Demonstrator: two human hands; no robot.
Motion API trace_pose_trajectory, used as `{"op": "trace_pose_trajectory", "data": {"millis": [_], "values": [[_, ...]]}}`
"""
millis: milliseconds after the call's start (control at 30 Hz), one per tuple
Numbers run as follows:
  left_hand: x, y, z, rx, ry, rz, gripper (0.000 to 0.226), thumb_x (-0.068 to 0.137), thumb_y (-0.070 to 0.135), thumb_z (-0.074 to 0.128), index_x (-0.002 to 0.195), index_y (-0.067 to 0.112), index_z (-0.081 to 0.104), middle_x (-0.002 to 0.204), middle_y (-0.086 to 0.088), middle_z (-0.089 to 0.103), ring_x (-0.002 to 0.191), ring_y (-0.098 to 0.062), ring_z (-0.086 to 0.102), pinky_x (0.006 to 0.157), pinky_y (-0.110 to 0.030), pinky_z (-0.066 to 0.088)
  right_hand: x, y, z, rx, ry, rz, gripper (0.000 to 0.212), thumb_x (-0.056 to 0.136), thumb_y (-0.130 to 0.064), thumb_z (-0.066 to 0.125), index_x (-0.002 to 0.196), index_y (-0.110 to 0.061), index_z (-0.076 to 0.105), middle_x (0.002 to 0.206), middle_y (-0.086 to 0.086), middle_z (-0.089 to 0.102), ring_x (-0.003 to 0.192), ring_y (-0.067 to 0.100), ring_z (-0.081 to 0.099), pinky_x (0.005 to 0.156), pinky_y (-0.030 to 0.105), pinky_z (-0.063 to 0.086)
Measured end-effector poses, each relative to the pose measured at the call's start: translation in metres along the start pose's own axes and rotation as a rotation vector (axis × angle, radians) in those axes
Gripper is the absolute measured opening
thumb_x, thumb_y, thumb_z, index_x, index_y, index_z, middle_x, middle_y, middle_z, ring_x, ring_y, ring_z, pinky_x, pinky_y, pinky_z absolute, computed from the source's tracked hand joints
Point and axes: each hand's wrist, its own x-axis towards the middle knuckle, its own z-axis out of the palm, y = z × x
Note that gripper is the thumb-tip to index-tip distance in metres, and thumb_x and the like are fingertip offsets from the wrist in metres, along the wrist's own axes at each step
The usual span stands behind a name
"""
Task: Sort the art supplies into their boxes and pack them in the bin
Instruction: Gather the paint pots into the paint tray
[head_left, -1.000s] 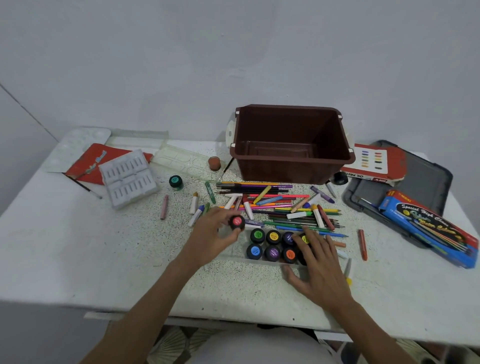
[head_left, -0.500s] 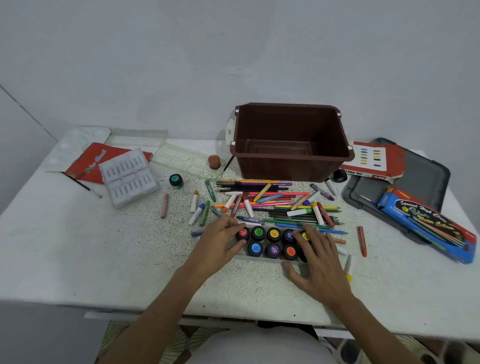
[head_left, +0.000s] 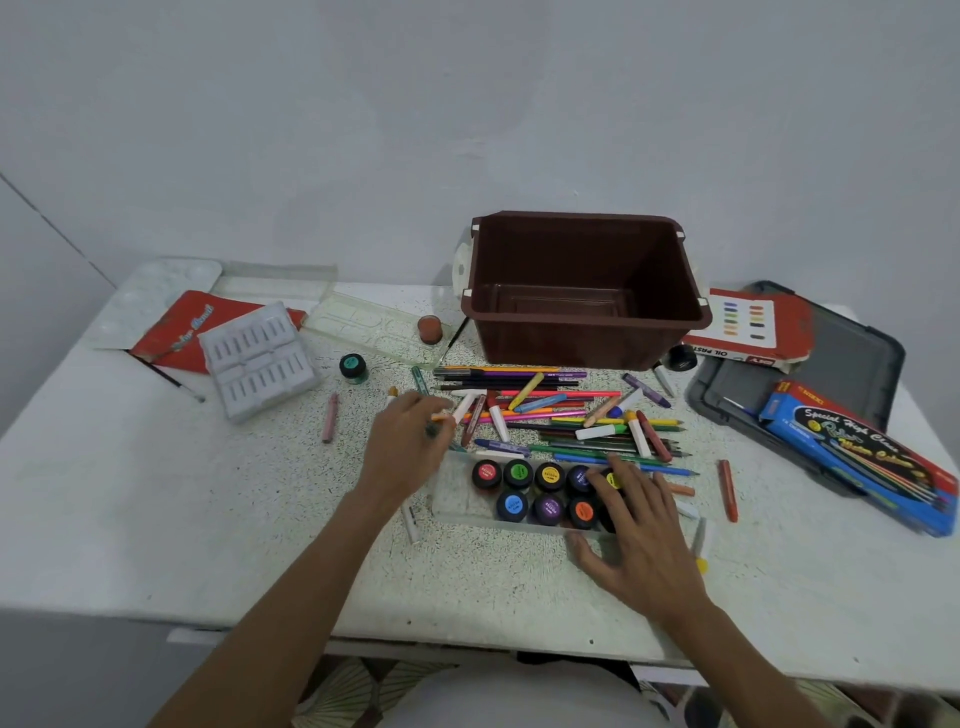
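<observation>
A clear tray (head_left: 451, 493) near the table's front holds several black paint pots (head_left: 548, 508) with coloured lids; the red-lidded pot (head_left: 487, 473) stands at its left end. My right hand (head_left: 641, 535) lies flat on the tray's right end, fingers spread over pots and thumb at the front edge. My left hand (head_left: 402, 449) is at the left edge of the heap of pencils, markers and crayons (head_left: 561, 410), fingers curled round a few crayons, one orange-tipped. The brown bin (head_left: 582, 325) stands empty behind the heap.
A grey moulded crayon tray (head_left: 260, 358), a red box (head_left: 176, 332), a clear insert (head_left: 363, 322), a brush (head_left: 166, 374) and a teal pot (head_left: 352, 365) lie at left. At right are a dark lid (head_left: 852, 358), an oil pastel box (head_left: 748, 325) and a blue pencil box (head_left: 857, 457).
My left hand set the red-lidded pot into the clear tray, let go, then moved up and left onto crayons beside the heap. My right hand stayed on the tray.
</observation>
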Motion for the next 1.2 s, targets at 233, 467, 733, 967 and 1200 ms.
{"op": "trace_pose_trajectory", "data": {"millis": [233,467,733,967,1200], "values": [[0.063,-0.014,-0.002,0.153,0.054,-0.071,0.029,0.092,0.02,0.06,0.118,0.009,0.064,0.111,-0.013,0.06,0.1,-0.027,0.056,0.087,-0.042,0.046,0.0,0.001,0.001,0.009,-0.01,0.006,0.07,0.087,-0.062,0.05,0.142,-0.018,0.044,0.15,0.01,0.041,0.138,0.031,0.039,0.116,0.054,0.026],[0.112,-0.018,0.003,0.277,-0.054,-0.134,0.042,0.093,0.022,0.058,0.134,0.018,0.053,0.135,-0.017,0.047,0.12,-0.037,0.047,0.096,-0.05,0.04,0.001,0.002,0.002,0.014,-0.015,-0.003,0.072,0.086,-0.062,0.053,0.142,-0.018,0.044,0.152,0.01,0.039,0.14,0.03,0.037,0.118,0.05,0.02],[0.136,-0.014,0.013,0.346,-0.116,-0.197,0.037,0.097,0.015,0.045,0.132,0.015,0.057,0.124,-0.02,0.057,0.111,-0.042,0.054,0.094,-0.05,0.043,0.001,0.004,0.003,0.022,-0.004,-0.003,0.073,0.086,-0.062,0.054,0.144,-0.02,0.041,0.153,0.009,0.038,0.14,0.029,0.036,0.117,0.052,0.023],[0.116,0.0,0.0,-0.041,0.114,-0.236,0.022,0.088,0.012,0.064,0.102,0.019,0.049,0.098,-0.003,0.064,0.089,-0.026,0.063,0.071,-0.037,0.05,0.0,0.004,0.002,0.02,0.001,0.002,0.075,0.084,-0.063,0.056,0.143,-0.019,0.041,0.152,0.01,0.04,0.138,0.03,0.038,0.116,0.053,0.024],[0.038,0.02,-0.018,-0.387,0.077,-0.258,0.045,0.089,0.01,0.065,0.129,0.029,0.055,0.111,-0.001,0.057,0.094,-0.019,0.065,0.082,-0.036,0.057,0.001,0.003,0.002,0.02,0.006,-0.007,0.073,0.084,-0.061,0.055,0.142,-0.017,0.044,0.15,0.011,0.042,0.138,0.032,0.039,0.115,0.055,0.027]]}}
